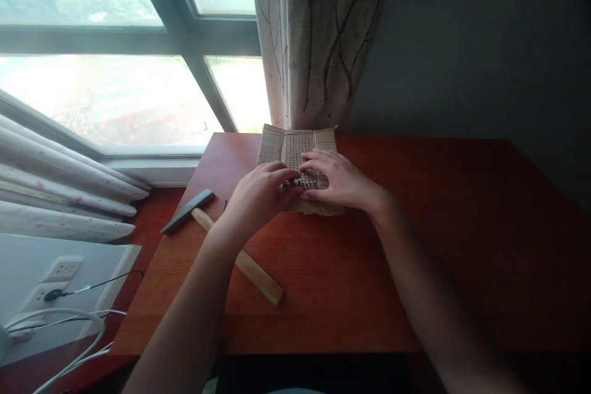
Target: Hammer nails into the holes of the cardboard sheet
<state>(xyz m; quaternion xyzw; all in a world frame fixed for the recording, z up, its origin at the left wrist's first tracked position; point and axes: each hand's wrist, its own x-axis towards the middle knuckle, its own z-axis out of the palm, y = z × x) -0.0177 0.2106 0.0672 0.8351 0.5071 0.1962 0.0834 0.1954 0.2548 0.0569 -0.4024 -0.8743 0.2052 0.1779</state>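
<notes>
A folded piece of brown cardboard (299,146) lies at the table's back edge, its middle panel covered with rows of small dark dots or holes. My left hand (263,194) is over its near left part, thumb and fingers closed together around something small and dark that I cannot make out. Facing it from the right, my right hand (339,178) rests on the cardboard with its thumb and fingers apart in a curve. Between both hands a dark-and-light dotted row shows on the near part of the cardboard.
A hammer lies left of the cardboard on the reddish wooden table (323,283), its wooden handle (258,277) partly behind my left forearm and its metal head (187,212) near the left edge. A curtain (323,37) hangs behind. Cables (99,320) and sockets (65,268) are at lower left.
</notes>
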